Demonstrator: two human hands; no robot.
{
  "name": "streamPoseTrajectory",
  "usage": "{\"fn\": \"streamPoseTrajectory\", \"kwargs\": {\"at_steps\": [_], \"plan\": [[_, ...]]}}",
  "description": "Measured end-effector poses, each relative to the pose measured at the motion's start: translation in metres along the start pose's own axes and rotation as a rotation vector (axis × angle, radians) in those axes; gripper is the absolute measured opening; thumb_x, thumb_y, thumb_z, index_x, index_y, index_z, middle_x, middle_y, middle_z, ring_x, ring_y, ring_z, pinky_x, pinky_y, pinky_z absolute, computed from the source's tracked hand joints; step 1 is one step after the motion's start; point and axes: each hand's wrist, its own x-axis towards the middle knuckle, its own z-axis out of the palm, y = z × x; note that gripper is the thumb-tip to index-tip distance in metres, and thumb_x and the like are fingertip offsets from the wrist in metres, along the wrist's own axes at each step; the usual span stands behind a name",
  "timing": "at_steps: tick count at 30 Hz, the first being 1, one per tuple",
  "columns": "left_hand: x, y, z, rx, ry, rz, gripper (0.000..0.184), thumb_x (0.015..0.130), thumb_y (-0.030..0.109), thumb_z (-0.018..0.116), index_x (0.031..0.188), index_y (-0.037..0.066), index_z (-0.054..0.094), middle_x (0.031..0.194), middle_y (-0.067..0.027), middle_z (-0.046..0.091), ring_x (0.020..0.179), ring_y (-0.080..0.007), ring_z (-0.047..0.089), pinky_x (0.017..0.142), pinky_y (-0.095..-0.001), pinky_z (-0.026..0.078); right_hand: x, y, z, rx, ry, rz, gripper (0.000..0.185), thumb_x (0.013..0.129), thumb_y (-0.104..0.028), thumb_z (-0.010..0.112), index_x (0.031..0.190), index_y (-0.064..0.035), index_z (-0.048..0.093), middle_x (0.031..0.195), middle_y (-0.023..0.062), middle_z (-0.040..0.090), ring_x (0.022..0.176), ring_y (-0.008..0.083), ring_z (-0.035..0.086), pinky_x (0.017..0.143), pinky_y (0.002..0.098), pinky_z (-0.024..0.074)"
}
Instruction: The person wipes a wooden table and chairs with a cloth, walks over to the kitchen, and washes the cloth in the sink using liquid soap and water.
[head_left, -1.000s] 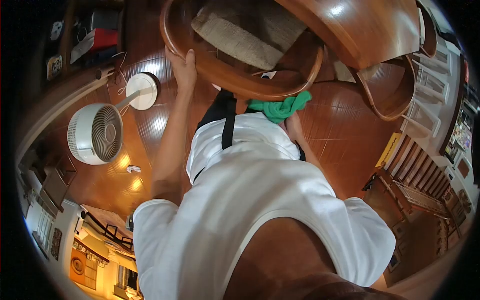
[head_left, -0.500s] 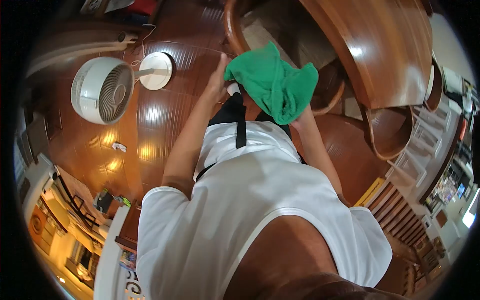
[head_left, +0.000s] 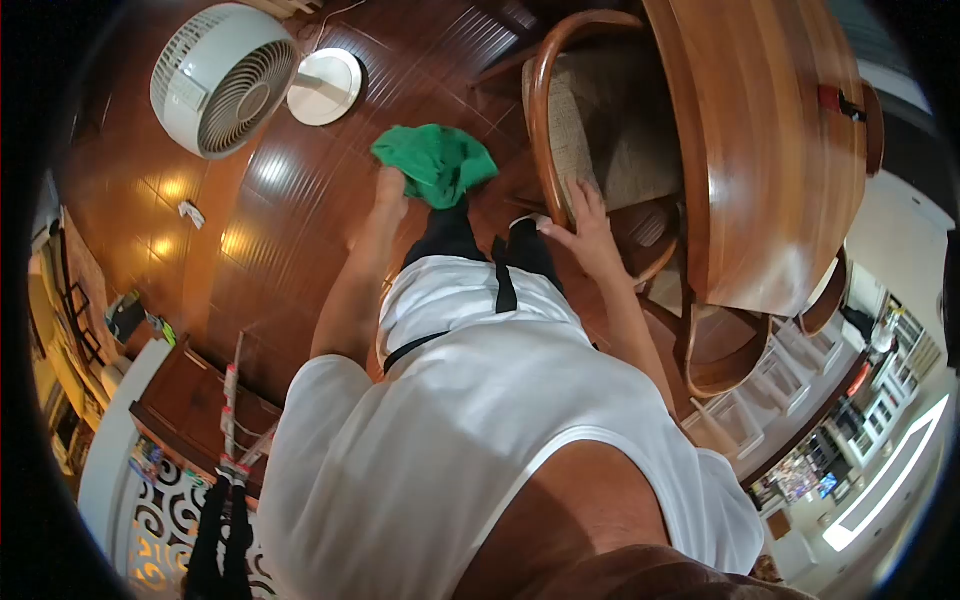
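Observation:
A crumpled green cloth [head_left: 435, 160] hangs in front of my legs, above the floor. My left hand [head_left: 391, 190] is closed on its near left edge; the fingertips are hidden by the fabric. To the right, my right hand [head_left: 590, 235] has its fingers spread and holds nothing. It is over the curved wooden frame of a chair [head_left: 545, 110] with a woven beige seat. Whether the fingers touch that frame, I cannot tell.
A white fan [head_left: 225, 85] stands on a round base at upper left. A wooden table [head_left: 755, 160] fills the upper right, with another curved chair [head_left: 730, 370] beside it. A crumpled white scrap [head_left: 191, 214] lies on the glossy brown floor [head_left: 300, 215].
My right hand has let go of the cloth and spread its fingers by the chair. The cloth has shifted left in view, staying in my left hand. The view has turned and moved nearer the chair.

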Motion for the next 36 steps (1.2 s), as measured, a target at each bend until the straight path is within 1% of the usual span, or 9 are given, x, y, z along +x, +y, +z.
{"fn": "streamPoseTrajectory", "kwargs": {"at_steps": [4,6,13,15,21,25,29,32,36], "plan": [[-0.029,-0.044,0.051,0.009,-0.307,-0.412,0.037,0.094,0.022,0.051,0.124,0.002,0.048,0.120,-0.0110,0.057,0.108,-0.0248,0.058,0.094,-0.0437,0.047,0.001,0.031,0.029,0.220,-0.046,0.037,0.081,0.082,-0.044,0.063,0.144,-0.0067,0.028,0.141,0.0253,0.035,0.130,0.0410,0.034,0.107,0.0427,0.0297],[-0.069,-0.047,0.107,-0.186,-0.465,-0.702,0.051,0.092,0.042,0.054,0.131,0.010,0.044,0.124,-0.0095,0.055,0.112,-0.0255,0.055,0.095,-0.0491,0.045,0.000,0.035,0.031,0.266,-0.023,-0.001,0.079,0.081,-0.035,0.065,0.144,-0.0070,0.028,0.139,0.0253,0.037,0.130,0.0410,0.034,0.107,0.0424,0.0298],[-0.005,-0.043,0.154,-0.102,-0.321,-0.153,0.058,0.088,0.055,0.054,0.119,0.006,0.054,0.109,-0.0061,0.059,0.101,-0.0175,0.055,0.088,-0.0371,0.044,0.002,0.034,0.024,0.258,-0.079,-0.073,0.098,0.060,-0.003,0.064,0.148,-0.0130,0.020,0.143,0.0218,0.035,0.130,0.0381,0.037,0.106,0.0388,0.0332],[0.047,-0.019,0.177,0.165,-0.169,0.026,0.075,0.087,0.060,0.053,0.132,0.001,0.046,0.133,-0.0121,0.047,0.125,-0.0220,0.038,0.104,-0.0364,0.028,0.002,0.029,0.019,0.275,-0.119,0.008,0.099,0.060,-0.004,0.064,0.148,-0.0151,0.020,0.141,0.0223,0.037,0.129,0.0380,0.038,0.106,0.0386,0.0341],[0.107,0.017,0.208,0.270,-0.306,0.215,0.063,0.087,0.054,0.056,0.114,-0.003,0.058,0.108,-0.0080,0.059,0.100,-0.0173,0.052,0.094,-0.0306,0.036,0.003,0.031,0.022,0.317,-0.134,0.053,0.100,0.059,-0.003,0.065,0.148,-0.0168,0.020,0.136,0.0223,0.042,0.123,0.0389,0.044,0.104,0.0378,0.0361],[0.008,0.005,0.164,0.283,-0.334,0.161,0.055,0.092,0.042,0.055,0.128,0.001,0.050,0.120,-0.0042,0.055,0.110,-0.0149,0.049,0.098,-0.0291,0.035,0.007,0.028,0.018,0.311,-0.143,0.018,0.103,0.058,-0.003,0.066,0.148,-0.0167,0.019,0.136,0.0215,0.042,0.124,0.0382,0.042,0.105,0.0390,0.0339],[-0.009,-0.016,0.169,0.384,-0.324,0.354,0.061,0.087,0.038,0.063,0.131,-0.001,0.046,0.136,-0.0145,0.044,0.122,-0.0237,0.045,0.104,-0.0332,0.031,0.010,0.029,0.017,0.320,-0.146,-0.028,0.103,0.057,-0.002,0.066,0.148,-0.0145,0.020,0.140,0.0193,0.039,0.129,0.0369,0.038,0.108,0.0382,0.0305],[0.028,0.026,0.194,1.036,-0.308,0.670,0.057,0.087,0.038,0.062,0.129,0.001,0.050,0.140,-0.0189,0.038,0.127,-0.0304,0.041,0.103,-0.0369,0.034,0.012,0.024,0.015,0.423,-0.141,0.064,0.104,0.055,0.005,0.065,0.148,-0.0137,0.022,0.136,0.0153,0.043,0.126,0.0288,0.040,0.106,0.0334,0.0313],[0.107,0.081,0.263,1.348,-0.459,0.764,0.048,0.077,0.031,0.068,0.121,0.015,0.059,0.122,-0.0201,0.050,0.111,-0.0378,0.051,0.091,-0.0443,0.044,0.013,0.032,0.021,0.521,-0.156,0.067,0.106,0.053,0.001,0.070,0.148,-0.0160,0.023,0.137,0.0175,0.042,0.127,0.0317,0.040,0.106,0.0351,0.0315]]}}
